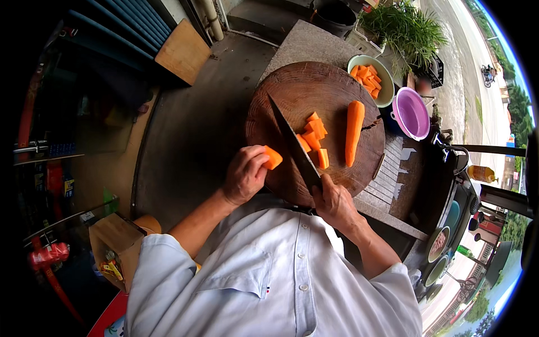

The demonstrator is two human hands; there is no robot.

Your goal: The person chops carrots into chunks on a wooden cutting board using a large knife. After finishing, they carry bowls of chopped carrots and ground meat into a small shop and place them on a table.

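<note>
My left hand [248,173] grips a short carrot piece [273,158] at the near left edge of a round wooden chopping block [290,84]. In my right hand [335,202] is the handle of a cleaver [293,141], its dark blade slanting up and left across the block. Cut carrot chunks [313,130] lie loosely just right of the blade, one of them [323,158] a little nearer to me. Farther right rests a whole peeled carrot [355,132], apart from both hands.
Beyond the block's far right edge sits a pale green bowl [389,92] of carrot chunks, beside a pink plastic colander [410,113]. Leafy greens [404,31] fill a crate behind them. A sink faucet [442,145] is at right. A wooden board [183,52] leans at far left.
</note>
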